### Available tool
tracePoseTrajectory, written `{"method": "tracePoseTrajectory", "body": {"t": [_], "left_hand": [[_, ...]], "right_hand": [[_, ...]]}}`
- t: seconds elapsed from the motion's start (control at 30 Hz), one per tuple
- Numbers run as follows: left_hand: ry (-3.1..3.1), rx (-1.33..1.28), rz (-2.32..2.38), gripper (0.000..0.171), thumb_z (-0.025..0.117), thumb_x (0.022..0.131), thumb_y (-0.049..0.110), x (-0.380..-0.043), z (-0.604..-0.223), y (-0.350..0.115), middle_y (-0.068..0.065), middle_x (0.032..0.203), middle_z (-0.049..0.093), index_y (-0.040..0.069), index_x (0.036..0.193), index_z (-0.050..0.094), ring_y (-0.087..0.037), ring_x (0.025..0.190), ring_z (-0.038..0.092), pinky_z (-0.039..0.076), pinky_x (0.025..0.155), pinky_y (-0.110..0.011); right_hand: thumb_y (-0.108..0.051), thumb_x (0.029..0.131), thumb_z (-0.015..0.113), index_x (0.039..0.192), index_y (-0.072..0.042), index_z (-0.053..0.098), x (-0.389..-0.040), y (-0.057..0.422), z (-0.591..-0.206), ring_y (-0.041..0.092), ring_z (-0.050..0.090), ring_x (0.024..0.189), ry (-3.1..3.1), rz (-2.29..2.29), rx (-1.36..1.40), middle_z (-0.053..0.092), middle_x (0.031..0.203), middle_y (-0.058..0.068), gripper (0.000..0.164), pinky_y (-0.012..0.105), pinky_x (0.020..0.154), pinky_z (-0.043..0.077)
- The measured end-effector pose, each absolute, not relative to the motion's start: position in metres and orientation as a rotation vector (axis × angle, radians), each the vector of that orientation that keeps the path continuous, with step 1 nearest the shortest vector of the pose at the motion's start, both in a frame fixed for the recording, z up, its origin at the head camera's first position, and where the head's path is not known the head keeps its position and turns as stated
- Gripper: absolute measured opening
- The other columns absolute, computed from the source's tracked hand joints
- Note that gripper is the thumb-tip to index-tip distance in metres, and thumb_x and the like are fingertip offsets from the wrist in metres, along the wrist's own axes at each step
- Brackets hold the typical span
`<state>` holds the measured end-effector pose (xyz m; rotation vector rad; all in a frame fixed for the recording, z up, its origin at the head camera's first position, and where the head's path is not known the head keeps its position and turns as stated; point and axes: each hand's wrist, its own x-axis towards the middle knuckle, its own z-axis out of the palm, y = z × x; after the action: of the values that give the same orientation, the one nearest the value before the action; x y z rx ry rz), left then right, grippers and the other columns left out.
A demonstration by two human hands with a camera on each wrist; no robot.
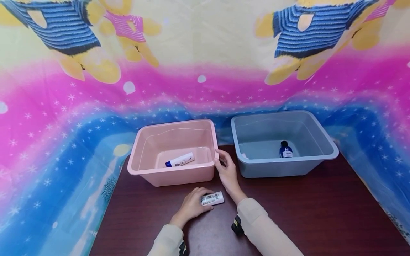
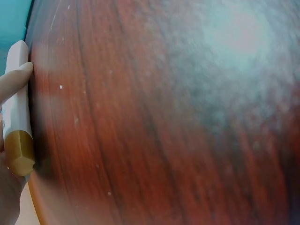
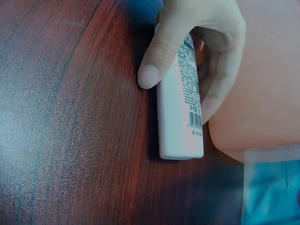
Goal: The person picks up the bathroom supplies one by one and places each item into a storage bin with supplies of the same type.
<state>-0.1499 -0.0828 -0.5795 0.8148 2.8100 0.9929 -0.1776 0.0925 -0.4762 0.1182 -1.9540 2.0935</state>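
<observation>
My left hand (image 1: pixel 192 204) holds a white bottle (image 1: pixel 213 198) with printed small text and a barcode, lying on its side low over the table. In the left wrist view its gold-brown cap (image 2: pixel 19 152) shows, with a finger across the white body. The right wrist view has the left thumb (image 3: pixel 151 75) along one face of the bottle and the other fingers behind it. My right hand (image 1: pixel 227 174) grips the rim of the pink plastic basin (image 1: pixel 179 176) at its right front corner. Inside that basin lies a white tube (image 1: pixel 182 160) with a blue cap.
A grey-blue plastic basin (image 1: pixel 282 167) stands to the right, with a dark blue bottle (image 1: pixel 285 150) in it and a small white thing partly hidden by its front wall. Both basins are on a dark red-brown wooden table (image 1: pixel 304 213). A patterned cloth (image 1: pixel 198 89) hangs behind.
</observation>
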Motion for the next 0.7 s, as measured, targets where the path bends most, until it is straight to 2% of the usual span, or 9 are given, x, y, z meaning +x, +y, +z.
{"method": "tracePoseTrajectory", "body": {"t": [0.7], "left_hand": [[2.893,0.752,0.945,0.046,0.086,0.073,0.028,-0.1445,-0.5749,-0.0828,0.01,0.109,0.067,0.025,0.116,0.071,-0.009,0.096,0.057,0.048,0.076,-0.03]], "right_hand": [[-0.001,0.097,0.059,0.132,0.005,0.055,-0.1764,0.0906,-0.4735,0.035,0.053,0.121,-1.964,2.042,0.108,0.057,0.133,0.024,0.035,0.053,0.099,0.045]]}}
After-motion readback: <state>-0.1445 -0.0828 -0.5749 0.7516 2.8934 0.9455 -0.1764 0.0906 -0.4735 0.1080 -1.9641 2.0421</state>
